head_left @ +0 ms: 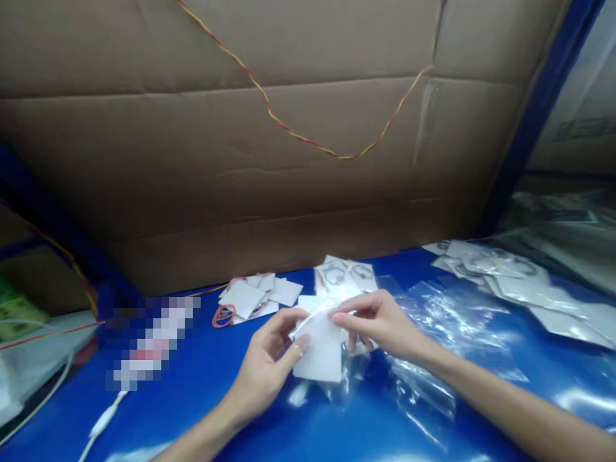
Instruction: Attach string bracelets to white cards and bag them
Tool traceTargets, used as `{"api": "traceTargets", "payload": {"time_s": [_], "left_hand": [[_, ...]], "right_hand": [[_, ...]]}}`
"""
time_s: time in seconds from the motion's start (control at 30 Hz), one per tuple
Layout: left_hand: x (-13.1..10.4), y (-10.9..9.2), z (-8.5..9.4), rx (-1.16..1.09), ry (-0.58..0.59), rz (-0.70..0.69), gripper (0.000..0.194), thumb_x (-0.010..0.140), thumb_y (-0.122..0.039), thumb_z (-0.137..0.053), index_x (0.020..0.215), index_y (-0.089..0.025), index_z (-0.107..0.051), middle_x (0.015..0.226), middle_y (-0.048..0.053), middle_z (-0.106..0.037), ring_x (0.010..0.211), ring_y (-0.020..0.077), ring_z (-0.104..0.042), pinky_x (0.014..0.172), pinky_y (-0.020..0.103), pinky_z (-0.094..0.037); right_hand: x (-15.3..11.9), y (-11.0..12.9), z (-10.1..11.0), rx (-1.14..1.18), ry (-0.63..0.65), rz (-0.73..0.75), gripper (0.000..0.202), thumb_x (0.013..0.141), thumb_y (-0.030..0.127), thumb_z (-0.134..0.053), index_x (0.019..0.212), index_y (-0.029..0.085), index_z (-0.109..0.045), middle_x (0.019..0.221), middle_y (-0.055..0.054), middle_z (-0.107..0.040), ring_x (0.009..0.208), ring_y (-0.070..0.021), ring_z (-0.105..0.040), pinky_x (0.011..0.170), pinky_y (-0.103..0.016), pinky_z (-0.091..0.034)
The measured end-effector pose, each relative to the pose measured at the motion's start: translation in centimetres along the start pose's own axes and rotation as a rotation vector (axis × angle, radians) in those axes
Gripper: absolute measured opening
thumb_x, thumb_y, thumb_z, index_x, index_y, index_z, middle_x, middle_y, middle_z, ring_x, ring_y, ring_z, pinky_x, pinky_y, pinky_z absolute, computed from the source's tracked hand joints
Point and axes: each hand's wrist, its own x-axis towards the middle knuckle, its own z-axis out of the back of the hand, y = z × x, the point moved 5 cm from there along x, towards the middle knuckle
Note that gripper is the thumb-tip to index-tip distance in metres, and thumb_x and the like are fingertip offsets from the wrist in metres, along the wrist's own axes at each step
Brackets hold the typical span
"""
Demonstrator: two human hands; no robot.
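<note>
Between my two hands is a white card point(321, 350), tilted above the blue table, with clear plastic along its upper edge. My left hand point(272, 356) pinches the card's left side, thumb in front and fingers behind. From the right, my right hand point(373, 321) closes thumb and index finger on the plastic near the card's top right corner; its other fingers curl below. Just behind lie white cards with thin looped cords point(344, 274). To the left of these is a loose pile of white cards point(262, 295) with an orange cord loop point(224, 315) at its edge.
Clear plastic bags point(452, 327) lie spread right of my hands. Farther right are bagged white cards point(524, 276). A blurred-out strip with a white cable point(103, 420) lies at left. Cardboard point(269, 192) walls the back, a twisted red-yellow wire point(308, 140) hanging across it.
</note>
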Motion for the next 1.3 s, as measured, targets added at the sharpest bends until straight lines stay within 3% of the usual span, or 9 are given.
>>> {"api": "traceTargets", "payload": {"time_s": [0.17,0.27,0.37,0.5,0.7,0.9,0.97,1.1,1.3], "left_hand": [[0.3,0.5,0.8,-0.082,-0.085,0.026,0.068,0.084,-0.029,-0.073,0.138,-0.024,-0.032,0.102,0.008,-0.073,0.082,0.0194,-0.072,0.073,0.028,-0.058],[0.5,0.1,1.9,0.127,-0.18,-0.099,0.035,0.084,-0.03,-0.072,0.116,-0.017,-0.064,0.098,0.009,-0.074,0.093,0.0219,-0.071,0.087,0.033,-0.057],[0.4,-0.4,2.4,0.263,-0.237,-0.222,0.012,0.082,-0.028,-0.073,0.085,-0.017,-0.077,0.112,0.011,-0.071,0.112,0.025,-0.065,0.105,0.038,-0.05],[-0.1,-0.8,2.4,0.305,-0.265,-0.294,0.013,0.085,-0.026,-0.069,0.079,-0.021,-0.08,0.148,0.008,-0.049,0.132,0.0286,-0.051,0.111,0.043,-0.045],[-0.3,-0.6,1.5,0.355,-0.131,-0.226,0.017,0.088,-0.028,-0.065,0.091,-0.021,-0.08,0.148,0.009,-0.048,0.132,0.0292,-0.052,0.11,0.042,-0.045],[-0.6,0.5,1.5,0.293,0.041,-0.1,0.042,0.083,-0.029,-0.051,0.12,-0.022,-0.071,0.153,0.006,-0.041,0.144,0.0322,-0.034,0.12,0.049,-0.028],[-0.5,0.4,1.3,0.226,0.08,-0.113,0.043,0.085,-0.035,-0.051,0.121,-0.021,-0.07,0.15,0.008,-0.044,0.141,0.0332,-0.038,0.117,0.047,-0.033],[-0.2,-0.2,1.2,0.31,-0.045,-0.124,0.029,0.087,-0.038,-0.065,0.108,-0.017,-0.07,0.133,0.011,-0.055,0.128,0.0283,-0.052,0.107,0.037,-0.044],[0.0,-0.7,1.1,0.418,-0.121,-0.113,0.02,0.089,-0.038,-0.066,0.087,-0.019,-0.073,0.126,0.008,-0.061,0.121,0.0232,-0.056,0.107,0.034,-0.041]], "right_hand": [[0.1,0.1,0.3,0.158,0.016,0.013,0.048,0.069,0.052,-0.079,0.092,0.009,-0.074,0.081,-0.008,-0.073,0.057,-0.0146,-0.069,0.039,-0.013,-0.045],[0.3,0.1,0.4,0.268,0.016,-0.009,0.049,0.072,0.051,-0.076,0.098,0.011,-0.068,0.08,-0.007,-0.072,0.055,-0.0139,-0.068,0.038,-0.014,-0.045],[0.4,-0.2,0.4,0.314,-0.003,-0.057,0.049,0.072,0.051,-0.076,0.101,0.013,-0.064,0.079,-0.004,-0.069,0.054,-0.0129,-0.067,0.038,-0.014,-0.046],[0.3,-0.8,-0.2,0.288,0.005,-0.142,0.053,0.068,0.052,-0.08,0.1,0.013,-0.066,0.068,-0.001,-0.064,0.054,-0.0103,-0.065,0.04,-0.013,-0.048],[0.1,-1.3,-1.0,0.196,0.062,-0.14,0.051,0.068,0.055,-0.078,0.093,0.01,-0.071,0.057,0.0,-0.06,0.042,-0.0053,-0.053,0.037,-0.014,-0.041],[0.1,-0.7,0.2,-0.031,-0.127,-0.022,0.05,0.069,0.057,-0.076,0.087,0.011,-0.078,0.055,-0.001,-0.062,0.041,-0.0009,-0.044,0.041,-0.012,-0.031],[0.0,-0.4,0.4,-0.052,-0.153,0.014,0.046,0.069,0.054,-0.077,0.087,0.011,-0.08,0.064,-0.005,-0.069,0.048,-0.0025,-0.049,0.046,-0.013,-0.034],[-0.1,-0.2,-0.2,-0.065,-0.101,0.063,0.039,0.07,0.049,-0.079,0.085,0.014,-0.081,0.084,-0.008,-0.076,0.066,-0.0079,-0.06,0.058,-0.015,-0.043],[0.0,-0.6,-0.3,-0.115,-0.092,0.05,0.046,0.067,0.055,-0.078,0.078,0.01,-0.08,0.072,-0.006,-0.072,0.059,-0.0028,-0.049,0.054,-0.013,-0.034]]}}
